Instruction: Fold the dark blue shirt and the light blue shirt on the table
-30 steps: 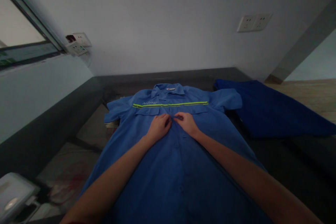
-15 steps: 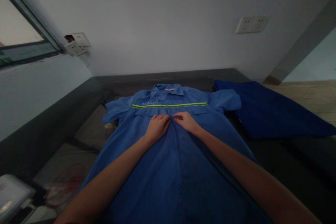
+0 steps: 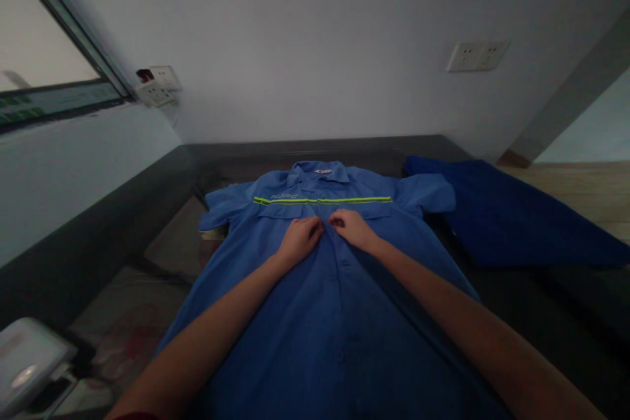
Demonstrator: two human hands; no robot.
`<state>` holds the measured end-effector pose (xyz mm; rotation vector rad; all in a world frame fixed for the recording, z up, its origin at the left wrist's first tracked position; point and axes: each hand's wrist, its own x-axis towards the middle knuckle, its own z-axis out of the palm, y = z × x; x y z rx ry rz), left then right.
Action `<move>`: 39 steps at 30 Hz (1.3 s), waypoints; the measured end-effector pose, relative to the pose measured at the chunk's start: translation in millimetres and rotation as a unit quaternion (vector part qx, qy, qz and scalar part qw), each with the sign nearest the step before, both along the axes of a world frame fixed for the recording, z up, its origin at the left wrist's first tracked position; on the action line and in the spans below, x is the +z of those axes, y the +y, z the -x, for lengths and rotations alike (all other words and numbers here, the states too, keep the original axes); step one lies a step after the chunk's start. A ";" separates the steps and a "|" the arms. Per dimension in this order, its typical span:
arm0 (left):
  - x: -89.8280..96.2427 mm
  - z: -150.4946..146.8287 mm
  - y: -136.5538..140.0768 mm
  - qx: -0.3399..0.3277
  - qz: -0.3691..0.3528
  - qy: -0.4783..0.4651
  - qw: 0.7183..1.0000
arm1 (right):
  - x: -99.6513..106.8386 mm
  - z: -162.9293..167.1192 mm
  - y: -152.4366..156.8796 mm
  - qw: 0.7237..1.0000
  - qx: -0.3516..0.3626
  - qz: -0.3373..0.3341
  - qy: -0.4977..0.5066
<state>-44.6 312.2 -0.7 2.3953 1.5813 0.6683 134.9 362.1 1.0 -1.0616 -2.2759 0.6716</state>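
Head view: a blue short-sleeved shirt point(image 3: 317, 315) lies front up on a dark surface point(image 3: 526, 315), its woven cloth matt and softly creased, a flat yellow-green stripe point(image 3: 357, 200) crossing the chest. Both bare hands work at the front placket point(image 3: 339, 295) just below that stripe; the left hand point(image 3: 299, 237) has its fingers curled down, the right hand point(image 3: 355, 230) its thumb and fingertips drawn close, the two near each other but apart. I can't tell whether either grip has cloth pinched in it. From where I stand, the collar point(image 3: 338, 174) points away from the person, towards the smooth pale wall point(image 3: 315, 46), and the long axis runs straight from body to wall. A dark strip lies open beyond the collar; on the right, a sleeve meets the smooth, wedge-shaped navy cloth point(image 3: 516, 220), with dark space nearer the person.
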 end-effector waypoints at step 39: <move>4.7 -1.6 -4.3 0.062 0.010 0.042 0.997 | 2.4 4.4 -1.0 0.995 0.026 -0.070 -0.060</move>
